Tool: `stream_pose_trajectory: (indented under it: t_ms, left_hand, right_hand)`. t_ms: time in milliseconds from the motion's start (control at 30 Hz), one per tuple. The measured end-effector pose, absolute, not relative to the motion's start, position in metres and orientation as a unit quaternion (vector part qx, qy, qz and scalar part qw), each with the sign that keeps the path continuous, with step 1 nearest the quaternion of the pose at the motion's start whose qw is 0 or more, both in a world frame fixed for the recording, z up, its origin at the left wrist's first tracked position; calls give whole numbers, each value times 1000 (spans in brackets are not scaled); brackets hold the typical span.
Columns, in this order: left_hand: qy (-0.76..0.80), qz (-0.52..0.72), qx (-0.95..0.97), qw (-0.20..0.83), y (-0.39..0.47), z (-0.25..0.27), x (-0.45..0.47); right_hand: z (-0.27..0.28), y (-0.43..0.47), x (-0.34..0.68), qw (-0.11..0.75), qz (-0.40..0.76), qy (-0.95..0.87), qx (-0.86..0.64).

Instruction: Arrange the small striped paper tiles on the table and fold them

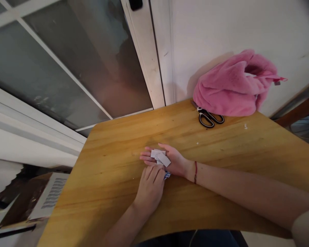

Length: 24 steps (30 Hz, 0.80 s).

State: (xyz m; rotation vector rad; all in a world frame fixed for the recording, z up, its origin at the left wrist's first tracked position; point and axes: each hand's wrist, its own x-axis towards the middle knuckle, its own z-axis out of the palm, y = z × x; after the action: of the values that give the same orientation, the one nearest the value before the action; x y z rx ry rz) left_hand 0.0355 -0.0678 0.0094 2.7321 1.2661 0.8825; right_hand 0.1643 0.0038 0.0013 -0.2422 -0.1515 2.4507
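My right hand (176, 160) reaches in from the right, palm up, with its fingers stretched out. Several small white paper slips (164, 160) lie overlapping on its palm and fingers, and faint marks show on some. From the lower left comes my left hand (151, 183), back upward, its fingers bent and pressed together against the near edge of the slips. Beside its fingertips a small blue-and-white patterned piece (167, 175) sticks out, just below the right palm. What the left fingertips grip is hidden. Both hands are just above the wooden table (118, 147).
Black-handled scissors (207, 118) lie at the back of the table, blades partly under a pink plush bundle (229, 85) against the wall. Tiny white scraps (245, 126) dot the tabletop. A framed glass door (93, 61) stands behind; a cardboard box (45, 195) is at lower left.
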Motion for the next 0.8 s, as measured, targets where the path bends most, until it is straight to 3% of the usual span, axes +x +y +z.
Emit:
stream_pose_trajectory:
  t_ms: [167, 500, 800]
  left_hand:
    - [486, 286, 805, 183, -48, 37, 33]
    - [432, 220, 860, 160, 1, 51, 24]
    - [515, 273, 735, 347, -1, 46, 14]
  right_hand:
    - [0, 4, 162, 295, 946, -63, -122]
    - [2, 6, 162, 329, 930, -43, -161]
    - [3, 4, 160, 323, 932, -25, -163]
